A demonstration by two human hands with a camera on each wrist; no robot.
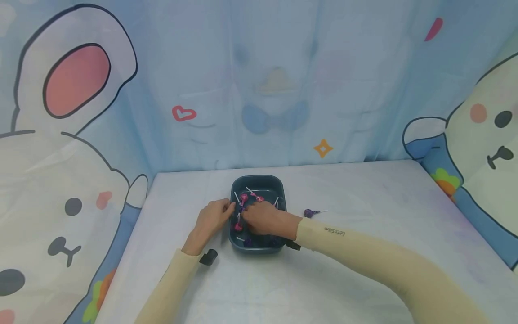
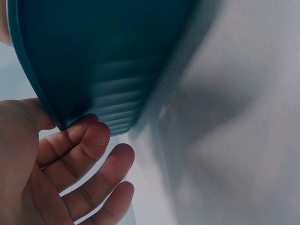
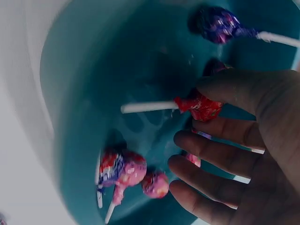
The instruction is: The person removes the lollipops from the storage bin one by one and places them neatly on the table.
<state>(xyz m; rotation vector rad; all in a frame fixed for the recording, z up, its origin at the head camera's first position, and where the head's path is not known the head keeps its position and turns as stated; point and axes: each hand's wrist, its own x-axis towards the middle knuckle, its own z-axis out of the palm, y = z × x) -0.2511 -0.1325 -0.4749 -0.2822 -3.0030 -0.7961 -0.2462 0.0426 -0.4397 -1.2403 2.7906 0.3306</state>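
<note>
A dark teal plastic tub on the white-covered table holds several wrapped lollipops with white sticks. At its left side my left hand holds the rim; in the left wrist view, the thumb is partly hidden behind the tub's edge and the fingers lie along the outer wall. My right hand reaches down inside the tub. The right wrist view shows its thumb and forefinger pinching a red-wrapped lollipop by the head, its stick pointing away from the palm. A purple lollipop and pink lollipops lie around this hand.
One purple lollipop lies on the table right of the tub, near my right forearm. Behind the table hangs a blue cloth with cartoon prints. Black wrist devices sit below both wrists.
</note>
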